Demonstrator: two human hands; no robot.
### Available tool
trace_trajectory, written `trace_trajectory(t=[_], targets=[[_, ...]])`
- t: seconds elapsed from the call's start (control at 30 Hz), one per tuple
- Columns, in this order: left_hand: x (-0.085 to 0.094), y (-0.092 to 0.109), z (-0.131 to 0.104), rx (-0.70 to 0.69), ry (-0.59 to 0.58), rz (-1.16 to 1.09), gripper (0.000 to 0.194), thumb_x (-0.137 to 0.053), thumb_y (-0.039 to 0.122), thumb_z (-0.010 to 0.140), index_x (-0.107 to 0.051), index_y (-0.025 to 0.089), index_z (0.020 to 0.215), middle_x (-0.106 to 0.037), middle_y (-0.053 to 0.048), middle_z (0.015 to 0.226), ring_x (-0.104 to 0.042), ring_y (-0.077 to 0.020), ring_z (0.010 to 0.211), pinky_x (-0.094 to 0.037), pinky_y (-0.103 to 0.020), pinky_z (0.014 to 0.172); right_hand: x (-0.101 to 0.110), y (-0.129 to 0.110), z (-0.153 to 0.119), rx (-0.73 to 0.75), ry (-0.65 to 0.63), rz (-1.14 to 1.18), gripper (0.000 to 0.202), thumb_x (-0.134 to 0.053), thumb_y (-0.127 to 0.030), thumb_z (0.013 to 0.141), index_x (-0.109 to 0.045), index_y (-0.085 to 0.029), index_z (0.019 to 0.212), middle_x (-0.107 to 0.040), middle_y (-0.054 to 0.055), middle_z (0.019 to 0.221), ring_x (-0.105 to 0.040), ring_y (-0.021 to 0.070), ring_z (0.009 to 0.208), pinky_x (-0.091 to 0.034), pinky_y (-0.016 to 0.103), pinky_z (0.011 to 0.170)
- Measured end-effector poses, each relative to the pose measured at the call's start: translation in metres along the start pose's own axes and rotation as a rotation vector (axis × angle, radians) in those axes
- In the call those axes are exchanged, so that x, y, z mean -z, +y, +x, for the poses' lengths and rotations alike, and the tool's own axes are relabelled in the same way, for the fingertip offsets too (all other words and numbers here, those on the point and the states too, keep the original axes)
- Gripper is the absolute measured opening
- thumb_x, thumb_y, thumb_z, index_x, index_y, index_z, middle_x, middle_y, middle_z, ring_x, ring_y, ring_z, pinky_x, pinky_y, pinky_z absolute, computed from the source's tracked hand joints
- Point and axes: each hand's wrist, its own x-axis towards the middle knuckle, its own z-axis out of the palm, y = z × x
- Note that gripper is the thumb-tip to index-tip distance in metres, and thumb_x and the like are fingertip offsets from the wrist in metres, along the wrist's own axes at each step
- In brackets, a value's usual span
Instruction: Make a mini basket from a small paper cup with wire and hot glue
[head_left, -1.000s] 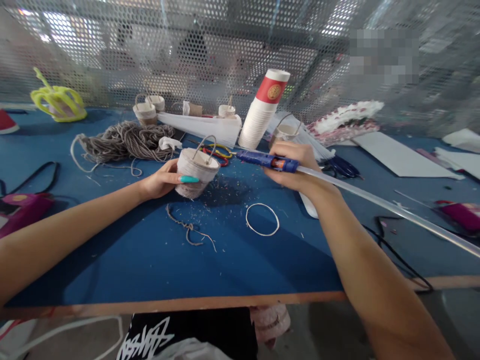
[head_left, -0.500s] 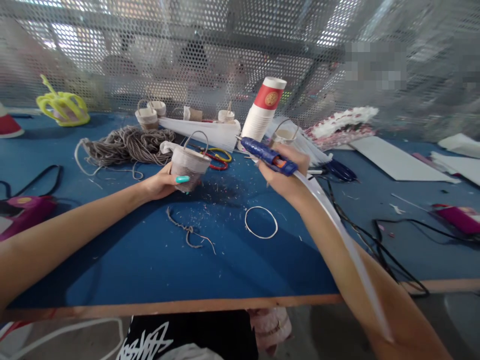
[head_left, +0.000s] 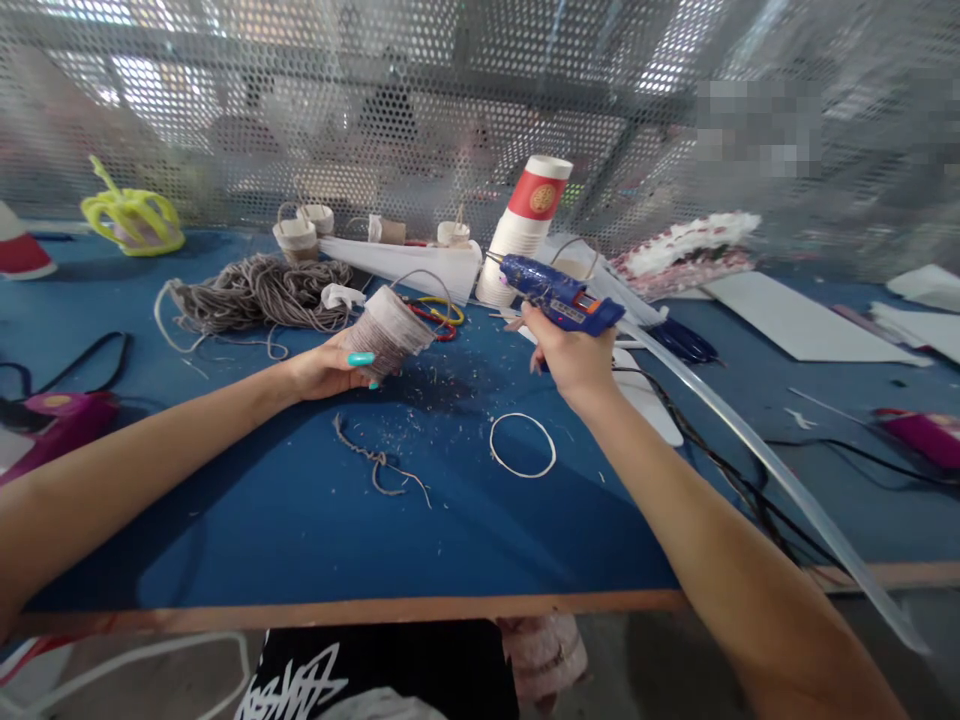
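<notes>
My left hand (head_left: 330,368) is wrapped round a small cord-covered cup (head_left: 384,330) with a pale fabric band and a thin loop handle. The cup tilts, its rim toward the right. My right hand (head_left: 574,355) grips a blue glue gun (head_left: 559,295), its nozzle pointing left in front of the stacked paper cups (head_left: 523,225). A long clear glue stick (head_left: 750,430) sticks out of the gun's back. On the blue table below lie a thin white ring (head_left: 523,444) and a knotted piece of grey cord (head_left: 379,460).
Grey yarn (head_left: 259,292) lies behind my left hand, near small cups (head_left: 296,238) and scissors with red and yellow handles (head_left: 450,312). A yellow basket shape (head_left: 135,218) stands back left. Magenta glue guns lie at both sides. White boards (head_left: 810,318) and black cables are at right.
The cup in my left hand has tipped over to the right. My right hand has turned the glue gun and moved slightly right; its glue stick has swung outward.
</notes>
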Motion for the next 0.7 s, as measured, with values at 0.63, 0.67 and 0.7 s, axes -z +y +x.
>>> trace_trajectory(t=[0.63, 0.67, 0.7], targets=[[0.0026, 0.0067, 0.0019, 0.038, -0.069, 0.013, 0.058, -0.061, 0.059, 0.068, -0.059, 0.018, 0.109, -0.07, -0.009, 0.088, -0.067, -0.0201, 0.074, -0.053, -0.022, 0.056, -0.0047, -0.0014, -0.003, -0.279, -0.004, 0.115, 0.036, -0.058, -0.048, 0.079, -0.044, -0.023, 0.057, -0.039, -0.005, 0.039, -0.045, 0.0137, 0.035, -0.043, 0.033, 0.042], [0.0039, 0.0069, 0.0025, 0.038, -0.05, 0.023, 0.058, -0.056, 0.061, 0.071, -0.059, 0.018, 0.11, -0.07, -0.009, 0.086, -0.067, -0.0197, 0.072, -0.052, -0.023, 0.055, -0.0043, -0.0018, -0.0022, -0.284, 0.005, 0.15, 0.034, -0.059, -0.048, 0.078, -0.046, -0.023, 0.059, -0.04, -0.005, 0.04, -0.043, 0.013, 0.034, -0.041, 0.032, 0.039], [0.0055, 0.0071, 0.0031, 0.036, -0.029, 0.034, 0.057, -0.052, 0.063, 0.074, -0.059, 0.018, 0.11, -0.069, -0.008, 0.083, -0.066, -0.0191, 0.07, -0.052, -0.023, 0.053, -0.0034, -0.0022, -0.0013, -0.275, 0.007, 0.189, 0.032, -0.06, -0.049, 0.077, -0.048, -0.023, 0.063, -0.042, -0.006, 0.042, -0.042, 0.0124, 0.033, -0.04, 0.032, 0.037]])
